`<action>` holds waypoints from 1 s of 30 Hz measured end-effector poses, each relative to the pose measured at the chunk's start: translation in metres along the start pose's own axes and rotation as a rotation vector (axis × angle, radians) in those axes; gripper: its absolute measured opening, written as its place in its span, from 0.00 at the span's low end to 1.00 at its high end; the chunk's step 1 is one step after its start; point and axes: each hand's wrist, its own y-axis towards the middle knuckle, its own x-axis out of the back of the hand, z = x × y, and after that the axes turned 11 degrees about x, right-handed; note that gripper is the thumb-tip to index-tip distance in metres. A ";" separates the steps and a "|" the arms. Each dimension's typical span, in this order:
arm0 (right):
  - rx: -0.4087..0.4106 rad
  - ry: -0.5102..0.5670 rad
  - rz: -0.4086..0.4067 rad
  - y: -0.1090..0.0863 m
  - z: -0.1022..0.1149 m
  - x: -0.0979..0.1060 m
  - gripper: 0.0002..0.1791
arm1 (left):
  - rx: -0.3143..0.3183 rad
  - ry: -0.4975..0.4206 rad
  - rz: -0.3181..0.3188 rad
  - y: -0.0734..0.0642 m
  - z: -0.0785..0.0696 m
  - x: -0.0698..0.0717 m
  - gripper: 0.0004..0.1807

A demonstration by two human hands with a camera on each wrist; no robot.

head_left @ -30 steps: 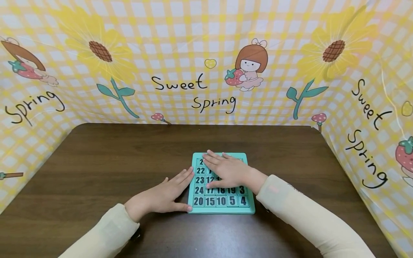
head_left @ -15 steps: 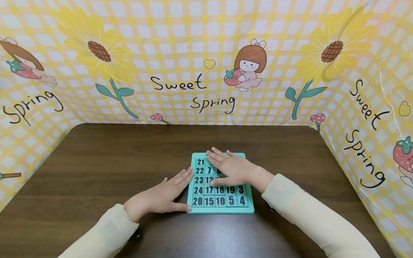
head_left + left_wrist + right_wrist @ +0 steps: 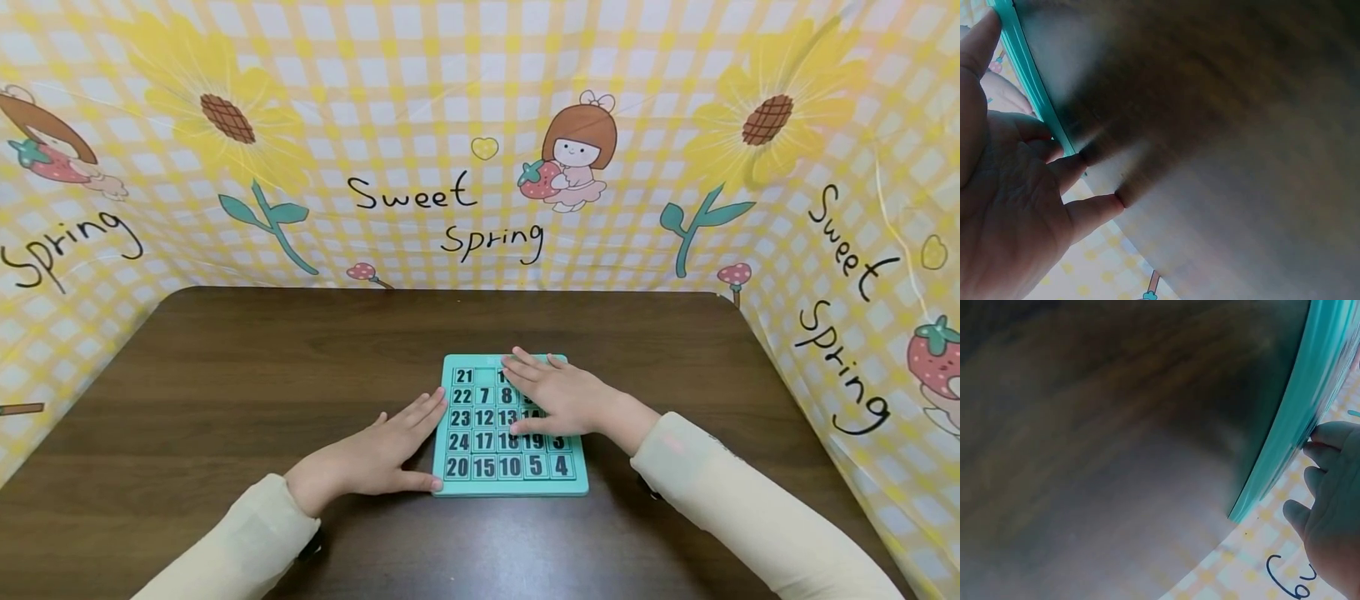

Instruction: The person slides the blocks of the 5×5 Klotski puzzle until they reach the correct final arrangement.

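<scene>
A teal number slide puzzle (image 3: 513, 490) lies flat on the table, with rows of white tiles bearing black numbers. In its top row, a gap (image 3: 486, 376) shows right of the 21 tile (image 3: 464, 377). My left hand (image 3: 375, 454) has its fingertips along the puzzle's left edge and its thumb at the near left corner, fingers extended. My right hand (image 3: 572, 402) spreads over the upper right tiles, with fingertips at the top row, and hides several numbers there. In the right wrist view, the puzzle's teal side (image 3: 1285, 419) runs beside the right hand (image 3: 1338, 500).
The puzzle rests on a dark brown wooden table (image 3: 300, 350). A yellow checked cloth (image 3: 420, 100) printed with flowers, cartoon girls and "Sweet Spring" stands as a wall at the back and both sides.
My right hand has slid to the right across the puzzle, uncovering the 21 tile, the top-row gap and the 7, 8, 12 and 13 tiles. The left hand stays at the left edge.
</scene>
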 end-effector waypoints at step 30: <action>0.029 0.001 0.023 0.024 0.010 0.004 0.51 | 0.006 0.002 0.004 -0.001 0.000 0.000 0.56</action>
